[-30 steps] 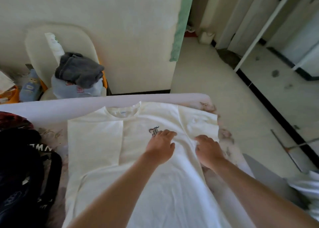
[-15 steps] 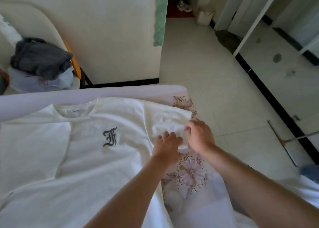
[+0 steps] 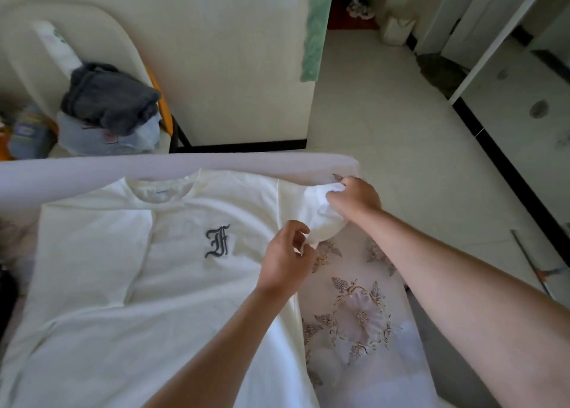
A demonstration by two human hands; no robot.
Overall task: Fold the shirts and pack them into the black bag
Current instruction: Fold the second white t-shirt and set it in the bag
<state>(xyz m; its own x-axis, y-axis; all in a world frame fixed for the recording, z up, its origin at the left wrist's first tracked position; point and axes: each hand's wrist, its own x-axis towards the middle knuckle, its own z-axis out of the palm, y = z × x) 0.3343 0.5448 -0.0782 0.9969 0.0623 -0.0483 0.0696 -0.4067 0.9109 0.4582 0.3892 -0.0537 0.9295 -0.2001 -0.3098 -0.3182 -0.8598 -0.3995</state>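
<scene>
A cream T-shirt [image 3: 172, 284] with a dark gothic letter on the chest lies face up on the bed, collar toward the far edge. Its left sleeve is folded in over the body. My right hand [image 3: 354, 199] grips the bunched end of the shirt's right sleeve [image 3: 320, 216] near the bed's far corner. My left hand [image 3: 285, 259] pinches the lower hem of that same sleeve, close to the armpit. A dark edge at the far left [image 3: 4, 287] may be the black bag; most of it is out of view.
The bed [image 3: 357, 315] has a floral cover and a pale raised rim [image 3: 92, 173] at the far side. Beyond it a chair [image 3: 101, 120] carries grey and pale blue clothes. Tiled floor [image 3: 401, 136] lies to the right, with a broom [image 3: 530, 265] on it.
The view swung right and the shirt slid left in frame. Both hands left the shirt's chest and took hold of the right sleeve; my right hand has lifted its end toward the far corner.
</scene>
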